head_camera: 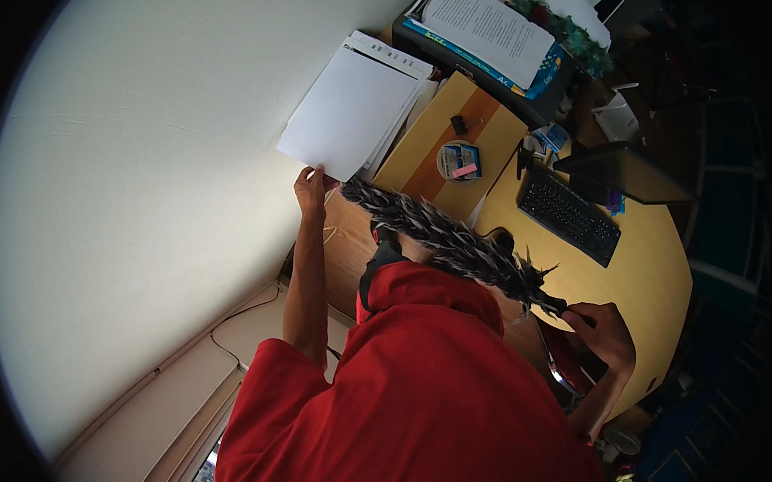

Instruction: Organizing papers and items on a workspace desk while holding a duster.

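Note:
My left hand (312,185) pinches the near corner of a white sheet of paper (362,108) on a stack of papers against the wall. In my right hand (596,332) is the handle end of a grey and black feather duster (446,232). The duster slants across in front of my body, over the desk's near edge, its feathered tip close beside the paper's near corner and my left hand. Some fingers of my left hand are hidden under the sheet.
On the desk (655,282) are a black keyboard (570,215), a monitor (629,172) and a mouse (502,238). A striped wooden surface (415,151) holds a round container (448,162) and a black clip (459,124). Behind, an open book (490,30) lies on a black printer (521,105).

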Demonstrator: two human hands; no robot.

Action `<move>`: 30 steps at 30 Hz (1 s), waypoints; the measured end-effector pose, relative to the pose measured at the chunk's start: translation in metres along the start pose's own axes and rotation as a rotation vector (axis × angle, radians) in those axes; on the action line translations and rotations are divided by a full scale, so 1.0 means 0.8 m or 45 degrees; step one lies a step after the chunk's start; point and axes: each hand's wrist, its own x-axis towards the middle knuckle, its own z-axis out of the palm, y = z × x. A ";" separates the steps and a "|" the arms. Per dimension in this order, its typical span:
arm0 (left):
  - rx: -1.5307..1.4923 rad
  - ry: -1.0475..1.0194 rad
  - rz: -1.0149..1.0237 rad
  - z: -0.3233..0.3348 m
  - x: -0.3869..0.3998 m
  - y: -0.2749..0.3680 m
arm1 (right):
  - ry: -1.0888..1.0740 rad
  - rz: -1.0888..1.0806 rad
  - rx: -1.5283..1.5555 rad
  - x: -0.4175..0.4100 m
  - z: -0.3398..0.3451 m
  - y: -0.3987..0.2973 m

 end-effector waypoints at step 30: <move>0.006 0.047 0.031 0.043 0.019 0.012 | 0.293 -0.276 -0.050 0.105 0.028 -0.038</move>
